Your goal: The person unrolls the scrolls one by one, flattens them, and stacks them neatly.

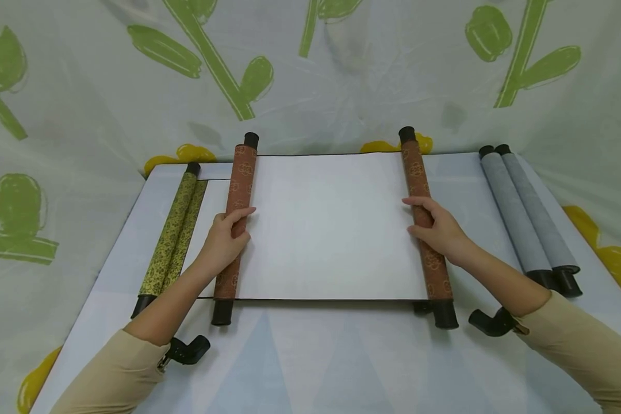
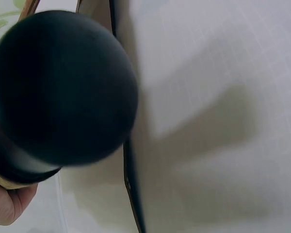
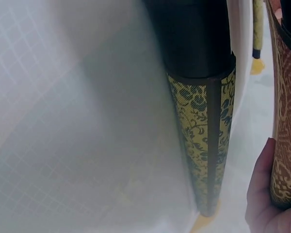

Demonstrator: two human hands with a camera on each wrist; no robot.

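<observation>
A hanging scroll lies part unrolled, its pale sheet (image 1: 331, 230) spread between two rust-brown patterned rollers with black end knobs. My left hand (image 1: 226, 241) grips the left roller (image 1: 242, 178) near its middle, thumb and fingers round it. Likewise my right hand (image 1: 439, 231) holds the right roller (image 1: 416, 172). Up close in the left wrist view, a round black knob (image 2: 63, 87) hides most of that roller. In the right wrist view the brown roller (image 3: 287, 126) rests in the hand, beside a yellow floral roll (image 3: 203, 126) with a black end.
Left of the sheet lies a yellow floral roll (image 1: 168, 241), partly behind my left forearm, with a matching yellow strip alongside. Two grey rolls (image 1: 517, 213) with black ends lie side by side at the right. A white cloth with green plant prints (image 1: 341, 86) hangs behind the table (image 1: 310, 356).
</observation>
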